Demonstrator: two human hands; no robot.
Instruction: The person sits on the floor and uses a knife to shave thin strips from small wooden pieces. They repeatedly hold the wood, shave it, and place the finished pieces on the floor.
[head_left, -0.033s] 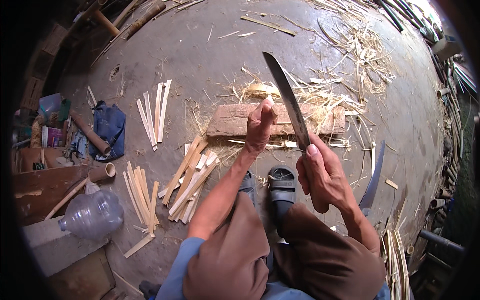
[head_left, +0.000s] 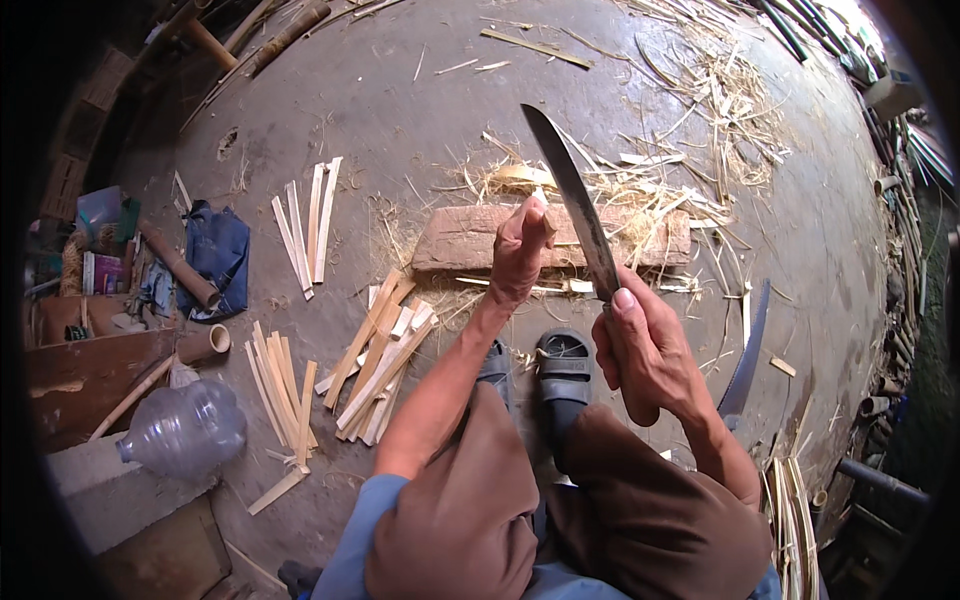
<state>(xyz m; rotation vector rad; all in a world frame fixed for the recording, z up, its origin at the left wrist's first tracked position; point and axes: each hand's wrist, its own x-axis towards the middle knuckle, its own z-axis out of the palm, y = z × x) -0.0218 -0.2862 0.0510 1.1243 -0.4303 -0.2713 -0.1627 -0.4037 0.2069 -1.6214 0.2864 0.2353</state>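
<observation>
My right hand point(head_left: 655, 345) is wrapped round the wooden handle of a long machete point(head_left: 575, 190). Its dark, slightly curved blade points up and away, slanting left, over a reddish block point(head_left: 460, 240). To the left of the blade, my left hand point(head_left: 520, 250) is closed with the thumb side up. A pale bit of a bamboo strip point(head_left: 540, 195) shows at the top of those fingers; the rest is hidden by the hand. Blade and left hand are apart. Thin shavings point(head_left: 655, 225) lie on and behind the block.
Bundles of split bamboo strips point(head_left: 380, 370) lie on the floor at the left, with more strips point(head_left: 790, 520) at the lower right. A curved saw blade point(head_left: 750, 360) rests to the right. A plastic bottle point(head_left: 190, 430) and a blue bag point(head_left: 218, 260) are at the far left.
</observation>
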